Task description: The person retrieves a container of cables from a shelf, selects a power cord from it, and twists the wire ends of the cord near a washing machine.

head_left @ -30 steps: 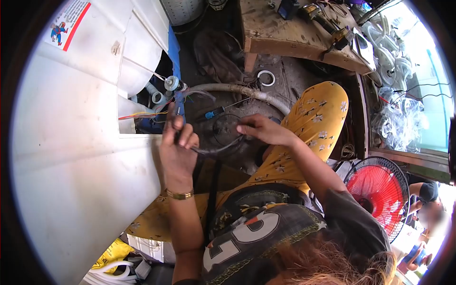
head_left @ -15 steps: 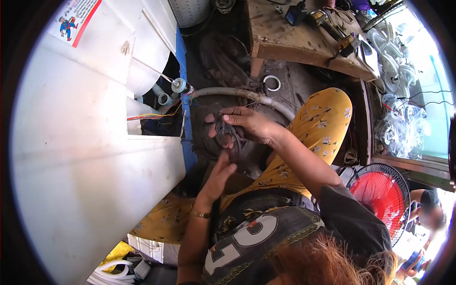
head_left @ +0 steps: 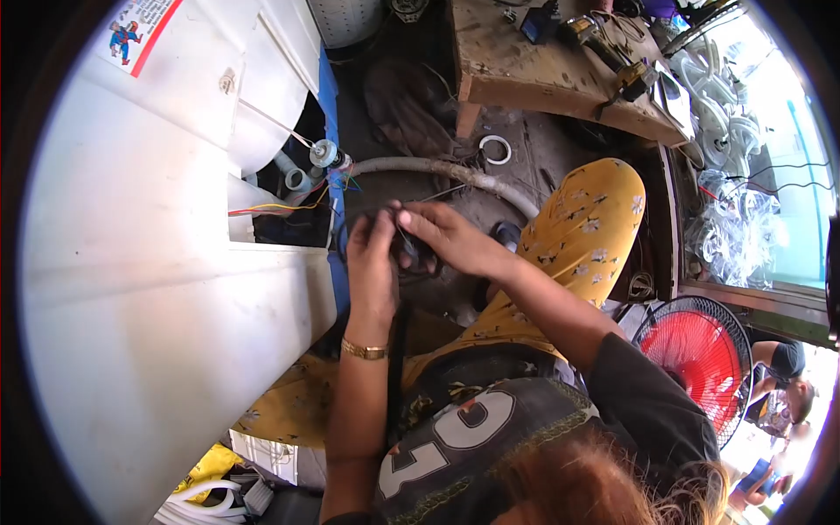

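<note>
Head view, centre frame: left hand [head_left: 372, 262] and right hand [head_left: 446, 241] brought together, fingertips of both pinching a small dark part [head_left: 411, 252], prob. rubber ring or belt w/ a round piece; exact shape hard to tell, mostly hidden by fingers. Left fingers curled tight round its 9 o'clock side, right thumb + forefinger nipping the 3 o'clock side. Held just above dirty floor, just beside the open white appliance body [head_left: 157, 289] at 9 o'clock. At 11 o'clock of hands: opening w/ coloured wires [head_left: 271, 208] and small pump fitting [head_left: 324, 156]. At 12 to 1 o'clock: grey corrugated hose [head_left: 437, 168] curving across floor, white ring [head_left: 494, 149] beyond it. At 1 o'clock, far: wooden bench [head_left: 534, 70] w/ tools. At 4 o'clock: red fan [head_left: 700, 354]. Yellow floral knee [head_left: 586, 219] at 3 o'clock. Risks, as judged: part slipping from fingertip grip and dropping into floor clutter; loose wires close by, snag likely if hands swing toward 11 o'clock.
</note>
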### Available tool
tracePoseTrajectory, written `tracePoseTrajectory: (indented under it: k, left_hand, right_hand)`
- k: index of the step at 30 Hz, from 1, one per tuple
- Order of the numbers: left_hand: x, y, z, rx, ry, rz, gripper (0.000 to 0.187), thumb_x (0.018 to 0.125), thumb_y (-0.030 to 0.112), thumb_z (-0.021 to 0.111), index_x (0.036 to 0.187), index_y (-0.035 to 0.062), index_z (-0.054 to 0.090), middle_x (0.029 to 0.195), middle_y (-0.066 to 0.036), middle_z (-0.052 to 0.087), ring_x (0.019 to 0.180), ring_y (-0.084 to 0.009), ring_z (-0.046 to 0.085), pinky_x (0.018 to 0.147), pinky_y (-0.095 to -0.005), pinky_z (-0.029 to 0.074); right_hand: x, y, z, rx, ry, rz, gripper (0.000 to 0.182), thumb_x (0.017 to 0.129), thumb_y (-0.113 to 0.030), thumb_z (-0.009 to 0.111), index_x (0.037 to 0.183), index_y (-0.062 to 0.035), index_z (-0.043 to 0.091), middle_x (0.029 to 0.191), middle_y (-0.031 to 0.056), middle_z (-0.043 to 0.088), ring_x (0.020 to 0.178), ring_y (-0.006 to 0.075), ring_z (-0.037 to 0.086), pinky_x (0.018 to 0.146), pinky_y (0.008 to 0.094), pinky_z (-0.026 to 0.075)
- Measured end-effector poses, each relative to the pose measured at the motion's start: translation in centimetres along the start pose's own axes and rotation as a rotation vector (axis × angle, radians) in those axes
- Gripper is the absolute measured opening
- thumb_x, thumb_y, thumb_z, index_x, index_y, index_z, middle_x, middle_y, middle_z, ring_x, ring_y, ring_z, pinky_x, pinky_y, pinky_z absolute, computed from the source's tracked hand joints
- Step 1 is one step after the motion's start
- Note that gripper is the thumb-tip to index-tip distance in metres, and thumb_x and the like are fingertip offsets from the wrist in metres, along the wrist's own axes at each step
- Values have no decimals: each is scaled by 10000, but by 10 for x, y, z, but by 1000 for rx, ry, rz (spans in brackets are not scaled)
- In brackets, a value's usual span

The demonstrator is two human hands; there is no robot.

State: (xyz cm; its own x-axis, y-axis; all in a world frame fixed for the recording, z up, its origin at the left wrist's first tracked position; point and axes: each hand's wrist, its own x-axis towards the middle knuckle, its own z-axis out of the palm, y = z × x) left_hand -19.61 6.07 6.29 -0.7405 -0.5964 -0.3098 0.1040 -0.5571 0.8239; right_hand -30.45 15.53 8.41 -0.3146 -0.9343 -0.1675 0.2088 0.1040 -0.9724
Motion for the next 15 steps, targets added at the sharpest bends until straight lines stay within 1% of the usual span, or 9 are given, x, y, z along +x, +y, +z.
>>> tracePoseTrajectory:
  k: [1,4,5,7,8,9,12,13,15]
  left_hand:
    - [6,4,2,-104,35,1,230,915,282,559,1063,106,557,963,-1,581,780,-96,517,675,-253,426]
    - [37,28,-2,-396,190,-3,178,937,331,492,973,165,545,920,32,563,808,-128,537,678,-270,438]
    - [54,29,-18,-550,163,-2,199,938,330,481,938,142,548,880,12,566,774,-138,537,724,-323,448]
    - [87,20,-54,-652,134,-17,202,943,308,475,918,123,551,839,-1,568,749,-142,538,716,-323,454]
    - [95,16,-62,-706,120,-26,205,945,297,472,908,113,553,818,-8,569,736,-143,538,712,-323,457]
    - [91,19,-45,-742,284,-137,199,942,265,482,883,91,558,760,-21,564,706,-146,536,689,-318,461]
    - [94,-13,-36,-753,359,-239,199,943,271,490,858,98,545,722,-11,535,670,-139,522,649,-305,474]
    - [100,-22,-41,-799,377,-241,206,942,271,493,846,94,538,710,-15,519,673,-145,525,660,-315,479]
    - [103,-24,-44,-790,328,-264,216,946,273,476,870,84,547,761,-22,558,696,-149,534,663,-313,474]
  right_hand:
    - [3,2,2,2,51,11,427,957,-408,431,962,-5,572,619,-1,520,486,64,467,446,205,396]
    - [-4,-12,-18,-150,-134,256,438,951,-421,436,1038,-14,575,637,18,538,498,81,499,461,222,428]
    - [-14,-7,-26,-206,-85,311,435,945,-431,448,1033,-24,578,644,22,540,524,86,527,490,227,446]
    - [-40,-27,-48,-298,17,314,442,937,-443,460,999,-21,577,627,15,531,535,84,538,512,224,450]
    - [-48,-31,-68,-327,67,301,435,934,-439,470,957,-17,576,593,0,496,524,75,509,501,225,428]
    - [-56,-35,-87,-356,117,289,432,931,-434,481,916,-13,575,559,-15,461,514,66,480,490,227,407]
    - [-69,-53,-110,-338,56,259,427,931,-427,488,864,-15,573,540,-27,420,491,58,426,464,226,367]
    - [-69,-56,-108,-328,26,191,429,933,-422,489,855,-9,577,536,-32,404,472,58,392,448,218,340]
    - [-61,-56,-96,-238,77,200,427,937,-412,485,866,-2,581,531,-32,392,465,60,378,448,217,338]
